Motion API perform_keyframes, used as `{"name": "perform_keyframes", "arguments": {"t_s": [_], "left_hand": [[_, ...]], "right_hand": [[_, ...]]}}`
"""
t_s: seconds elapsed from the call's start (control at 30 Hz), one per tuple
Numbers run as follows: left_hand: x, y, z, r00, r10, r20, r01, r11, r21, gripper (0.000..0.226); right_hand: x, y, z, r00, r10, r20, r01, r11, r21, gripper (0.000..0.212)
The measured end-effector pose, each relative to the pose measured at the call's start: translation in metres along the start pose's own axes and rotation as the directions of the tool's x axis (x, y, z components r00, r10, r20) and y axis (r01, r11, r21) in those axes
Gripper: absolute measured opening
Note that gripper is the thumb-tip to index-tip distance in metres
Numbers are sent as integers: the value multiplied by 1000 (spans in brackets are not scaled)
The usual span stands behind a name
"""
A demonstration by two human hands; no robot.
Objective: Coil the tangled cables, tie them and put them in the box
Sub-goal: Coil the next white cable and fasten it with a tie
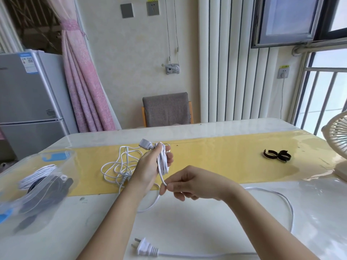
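Bench (187, 222), ctr frame: left hand (148, 166) curled round the white cable coil (162, 164); right hand (189, 182) pinches its loose strand — coiling step, part done; next needs winding slack up to plug (145, 248), lower ctr.

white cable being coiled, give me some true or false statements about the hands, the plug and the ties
1. The left hand grips the white cable, wound in a coil. True.
2. The right hand lies flat on the table. False: it pinches the white cable just below the coil.
3. The plug is wound into the coil. False: it lies loose on the table, near the person.
4. Two black ties lie on the yellow runner, with no hand on them. True.
5. A second white cable lies tangled beyond the left hand. True.
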State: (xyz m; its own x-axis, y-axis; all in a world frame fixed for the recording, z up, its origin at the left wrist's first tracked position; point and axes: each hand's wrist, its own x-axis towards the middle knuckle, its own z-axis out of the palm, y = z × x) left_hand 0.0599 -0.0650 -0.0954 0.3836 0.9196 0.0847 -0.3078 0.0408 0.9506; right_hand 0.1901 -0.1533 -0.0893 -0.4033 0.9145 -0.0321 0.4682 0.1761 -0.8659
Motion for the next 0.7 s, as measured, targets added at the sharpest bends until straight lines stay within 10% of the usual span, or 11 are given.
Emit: {"name": "perform_keyframes", "arguments": {"t_s": [0.23,0.7], "left_hand": [[1,10,-6,998,-53,34,57,992,-109,44],[-5,17,0,990,8,139,55,894,-444,38]], "right_hand": [[-7,-2,-16,979,-139,-147,175,945,277,24],[-5,8,-18,992,16,-126,-7,997,75,23]]}}
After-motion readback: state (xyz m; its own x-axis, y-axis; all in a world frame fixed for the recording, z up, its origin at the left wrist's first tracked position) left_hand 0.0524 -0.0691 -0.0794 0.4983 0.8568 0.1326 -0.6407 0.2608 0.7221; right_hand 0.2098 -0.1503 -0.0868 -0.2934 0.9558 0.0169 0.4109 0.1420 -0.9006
